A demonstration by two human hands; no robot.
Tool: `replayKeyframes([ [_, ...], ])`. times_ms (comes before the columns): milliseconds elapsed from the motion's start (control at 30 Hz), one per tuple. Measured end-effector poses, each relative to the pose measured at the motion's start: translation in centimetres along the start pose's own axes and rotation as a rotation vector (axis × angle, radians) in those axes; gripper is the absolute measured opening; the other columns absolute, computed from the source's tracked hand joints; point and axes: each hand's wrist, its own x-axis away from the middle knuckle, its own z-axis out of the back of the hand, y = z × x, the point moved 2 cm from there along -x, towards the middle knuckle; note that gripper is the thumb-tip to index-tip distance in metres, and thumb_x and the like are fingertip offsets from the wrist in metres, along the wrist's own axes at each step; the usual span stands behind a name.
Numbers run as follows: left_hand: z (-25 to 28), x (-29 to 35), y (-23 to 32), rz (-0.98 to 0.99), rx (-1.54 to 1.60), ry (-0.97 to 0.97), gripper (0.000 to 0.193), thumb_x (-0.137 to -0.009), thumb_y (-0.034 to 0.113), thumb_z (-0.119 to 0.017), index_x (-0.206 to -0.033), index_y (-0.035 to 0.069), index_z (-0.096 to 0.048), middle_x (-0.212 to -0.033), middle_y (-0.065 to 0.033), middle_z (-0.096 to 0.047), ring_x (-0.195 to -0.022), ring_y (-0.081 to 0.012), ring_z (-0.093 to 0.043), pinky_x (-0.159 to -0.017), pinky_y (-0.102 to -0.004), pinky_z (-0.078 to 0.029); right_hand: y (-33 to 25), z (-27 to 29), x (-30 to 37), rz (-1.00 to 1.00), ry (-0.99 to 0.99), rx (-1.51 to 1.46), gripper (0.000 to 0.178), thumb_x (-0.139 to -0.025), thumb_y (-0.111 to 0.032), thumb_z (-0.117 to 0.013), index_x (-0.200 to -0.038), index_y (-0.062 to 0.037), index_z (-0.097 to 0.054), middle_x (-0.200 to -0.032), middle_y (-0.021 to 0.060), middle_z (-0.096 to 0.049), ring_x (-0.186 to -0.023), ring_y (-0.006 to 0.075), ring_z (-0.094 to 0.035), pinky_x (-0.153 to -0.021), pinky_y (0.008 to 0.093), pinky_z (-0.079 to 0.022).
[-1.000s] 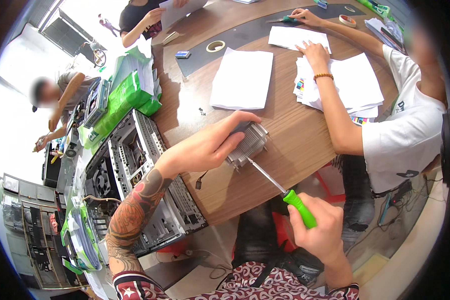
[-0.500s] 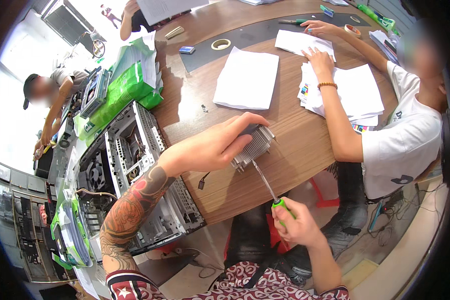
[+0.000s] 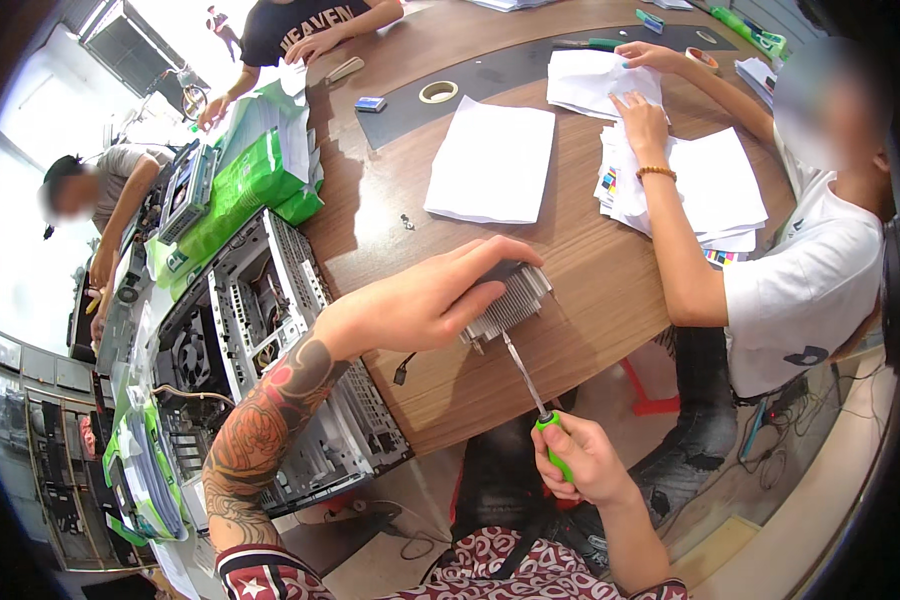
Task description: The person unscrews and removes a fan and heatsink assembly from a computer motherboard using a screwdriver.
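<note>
A silver finned heat sink (image 3: 506, 308) stands on the wooden table near its front edge. My left hand (image 3: 440, 292) grips it from the left and above, thumb and fingers closed round its sides. In my right hand (image 3: 588, 458) is a screwdriver (image 3: 526, 370) with a green handle and a long metal shaft. The shaft slants up to the heat sink's lower edge, and the tip appears to touch it there; the exact contact is too small to make out. Left of my tattooed forearm lies an open computer case (image 3: 300, 300), partly covered by that arm.
White paper (image 3: 495, 160) lies beyond the heat sink. On the right, a person's hands (image 3: 642, 118) rest on paper sheets. Tape (image 3: 438, 92), a small blue box (image 3: 370, 104) and loose screws (image 3: 407, 222) are on the table (image 3: 370, 190). A green paper pack (image 3: 240, 195) stands left.
The green handle has shifted slightly down and left, and my right hand has turned around it. At the back, a person has lowered a paper and reaches toward the green pack.
</note>
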Motion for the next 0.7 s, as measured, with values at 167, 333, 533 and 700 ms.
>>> replayKeyframes([
  [167, 0.1, 0.1, 0.3, 0.013, 0.021, -0.024, 0.041, -0.099, 0.004, -0.045, -0.140, 0.002, -0.042, -0.133, -0.0171, -0.054, -0.129, -0.0277, -0.050, -0.109, -0.0381, -0.037, 1.0, 0.4, 0.4, 0.066, 0.038, 0.108, 0.025, -0.105, -0.027, -0.051, -0.094, -0.0039, -0.051, -0.062, 0.0000, -0.047, -0.045, 0.0039, -0.038, -0.039, 0.0201, -0.030],
  [333, 0.2, 0.1, 0.7, 0.035, 0.063, -0.046, 0.041, -0.099, 0.003, -0.044, -0.140, 0.003, -0.043, -0.132, -0.0165, -0.055, -0.128, -0.0270, -0.050, -0.110, -0.0376, -0.036, 0.6, 0.5, 1.0, 0.111, 0.058, 0.145, 0.026, -0.105, -0.028, -0.051, -0.094, -0.0039, -0.052, -0.061, -0.0001, -0.048, -0.046, 0.0038, -0.039, -0.039, 0.0202, -0.031],
  [533, 0.0, 0.0, 0.3, -0.014, 0.057, -0.030, 0.040, -0.099, 0.003, -0.045, -0.139, 0.002, -0.044, -0.132, -0.0159, -0.055, -0.129, -0.0266, -0.050, -0.111, -0.0374, -0.036, 0.3, 0.4, 0.3, 0.068, 0.024, 0.134, 0.028, -0.105, -0.030, -0.050, -0.094, -0.0039, -0.052, -0.061, -0.0002, -0.048, -0.046, 0.0038, -0.038, -0.040, 0.0201, -0.030],
  [700, 0.2, 0.0, 0.4, -0.003, 0.054, -0.037, 0.040, -0.099, 0.003, -0.045, -0.139, 0.002, -0.045, -0.132, -0.0163, -0.055, -0.129, -0.0269, -0.050, -0.110, -0.0377, -0.036, 0.7, 0.4, 0.5, 0.029, 0.037, 0.128, 0.031, -0.105, -0.033, -0.051, -0.094, -0.0040, -0.053, -0.062, -0.0006, -0.048, -0.046, 0.0035, -0.038, -0.040, 0.0200, -0.030],
])
